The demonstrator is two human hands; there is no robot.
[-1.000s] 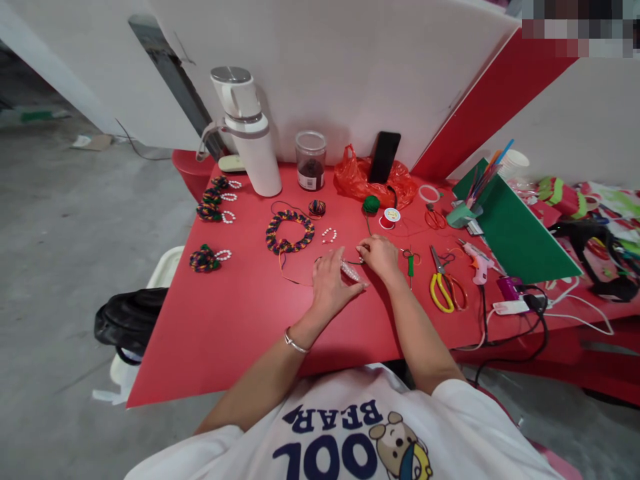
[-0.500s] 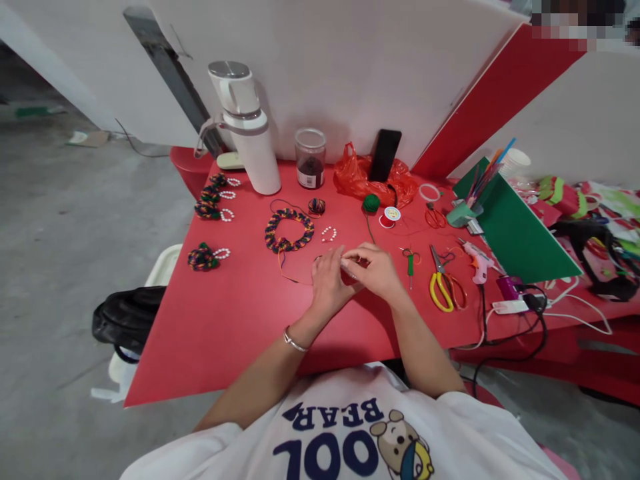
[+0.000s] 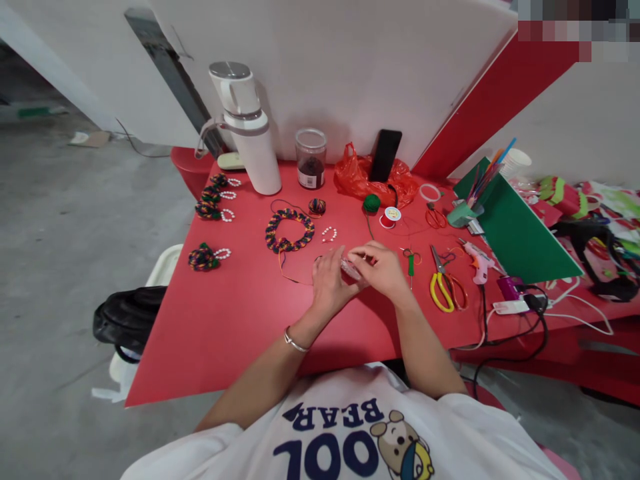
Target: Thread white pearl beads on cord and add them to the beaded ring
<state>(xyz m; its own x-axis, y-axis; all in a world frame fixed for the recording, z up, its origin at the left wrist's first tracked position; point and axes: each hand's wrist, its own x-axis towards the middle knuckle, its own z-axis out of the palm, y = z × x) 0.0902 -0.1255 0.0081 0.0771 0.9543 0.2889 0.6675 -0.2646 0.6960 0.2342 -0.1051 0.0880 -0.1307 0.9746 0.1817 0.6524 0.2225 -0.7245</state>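
My left hand (image 3: 329, 281) is closed around a small, pale pink, shiny thing (image 3: 351, 269), whose kind I cannot make out. My right hand (image 3: 383, 270) has its thumb and fingers pinched together at that thing's right side; what lies in the pinch is too small to name. From the green yarn ball (image 3: 371, 203) a dark strand runs down toward the right hand. Left of the hands lies a multicoloured braided yarn ring (image 3: 289, 231) with a loose tail. A short curve of white beads (image 3: 329, 234) rests just beyond my fingers.
Yarn bundles with bead loops (image 3: 204, 257) line the left side. Behind stand a white bottle (image 3: 255, 153), a jar (image 3: 311, 160) and a phone (image 3: 385, 155) on a red bag. To the right lie a green-handled hook (image 3: 411, 265), yellow-handled pliers (image 3: 441, 293) and a glue gun (image 3: 480, 263).
My right hand has shifted slightly right, away from my left fingers. More of the pale pink thing now shows between the hands. My left hand has barely moved.
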